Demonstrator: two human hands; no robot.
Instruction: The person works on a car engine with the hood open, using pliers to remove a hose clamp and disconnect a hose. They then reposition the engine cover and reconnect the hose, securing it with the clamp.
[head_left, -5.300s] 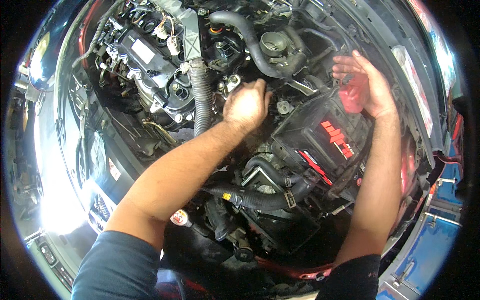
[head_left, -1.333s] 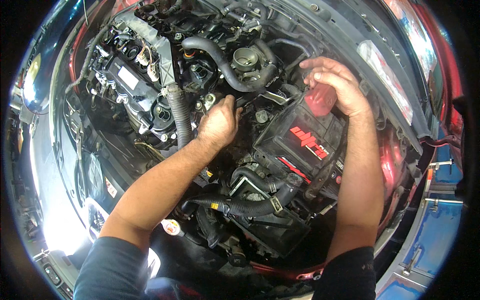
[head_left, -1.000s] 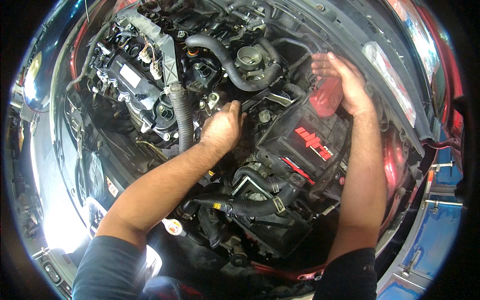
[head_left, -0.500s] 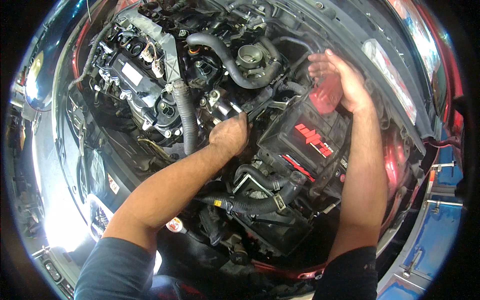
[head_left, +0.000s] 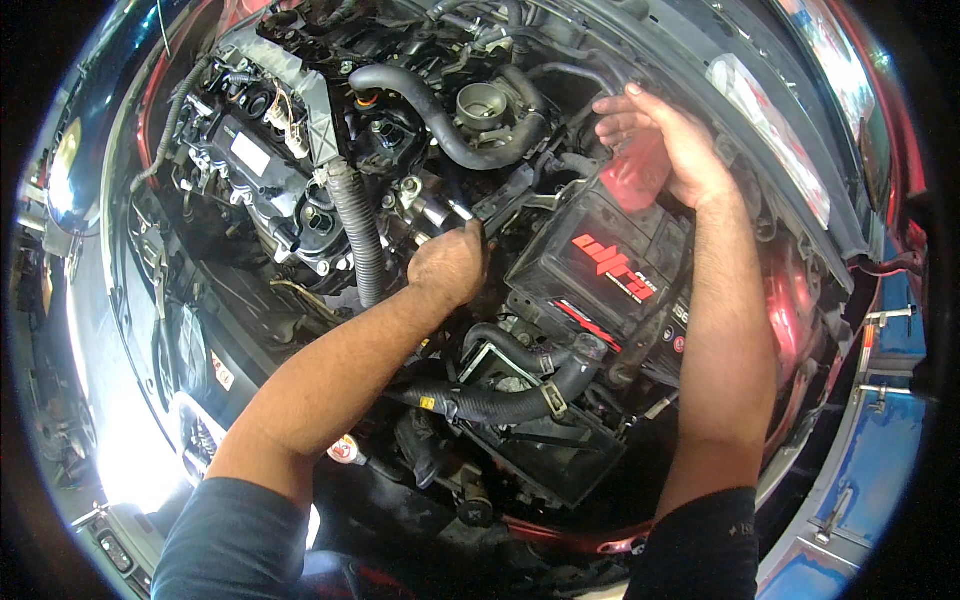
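My left hand [head_left: 448,262] is closed in a loose fist on something I cannot make out, just below a bolted silver fitting [head_left: 428,208]; a slim shiny metal piece shows at its knuckles. To its left runs a grey corrugated hose [head_left: 354,225] beside the engine [head_left: 255,170]. My right hand [head_left: 680,155] has its fingers extended and apart over the red plastic terminal cover [head_left: 632,178] at the back of the black battery [head_left: 560,270], its palm against or very near that cover. A curved black hose [head_left: 430,115] passes above my left hand, next to a round metal inlet [head_left: 483,103].
A thick ribbed hose [head_left: 480,402] and an open black box [head_left: 545,460] lie between my forearms. A white cap [head_left: 343,449] is by my left elbow. Crumpled plastic [head_left: 770,140] lies along the car's right edge. A blue metal panel [head_left: 890,450] stands outside at the right.
My left hand has moved a little down toward me, uncovering more of the silver fitting and the shiny piece at its knuckles. My right hand stays over the red cover with its fingers slightly shifted.
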